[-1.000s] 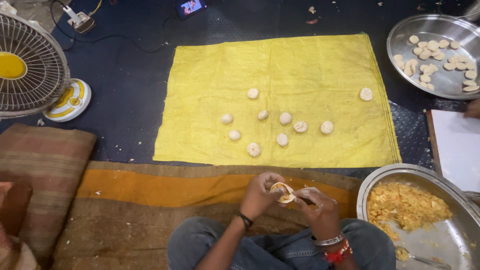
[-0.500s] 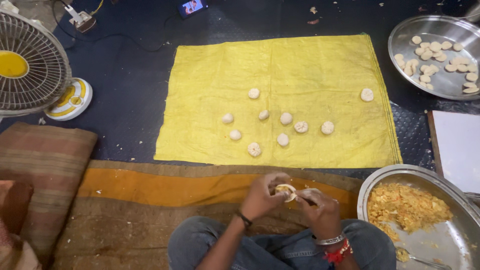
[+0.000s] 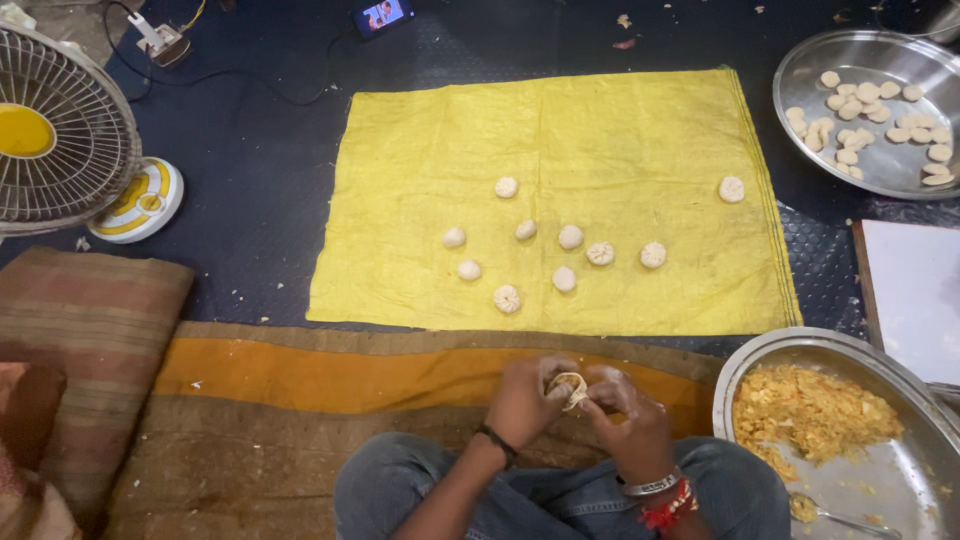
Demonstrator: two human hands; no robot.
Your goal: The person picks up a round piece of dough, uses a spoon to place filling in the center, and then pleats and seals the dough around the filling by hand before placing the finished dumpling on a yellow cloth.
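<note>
Both hands meet just above the person's lap: the left hand (image 3: 525, 400) cups a small dough wrapper (image 3: 568, 388) with filling showing, and the right hand (image 3: 625, 415) pinches its edge, fingers closed on it. This looks like the sealing step. Ahead of the hands lies a yellow cloth (image 3: 620, 130) with 9 finished dumplings (image 3: 571, 237). To the right hand's side sits a steel bowl of filling (image 3: 812, 410). Next, I'd judge, the pleats need gathering shut, turning the piece steadily so nothing spills.
</note>
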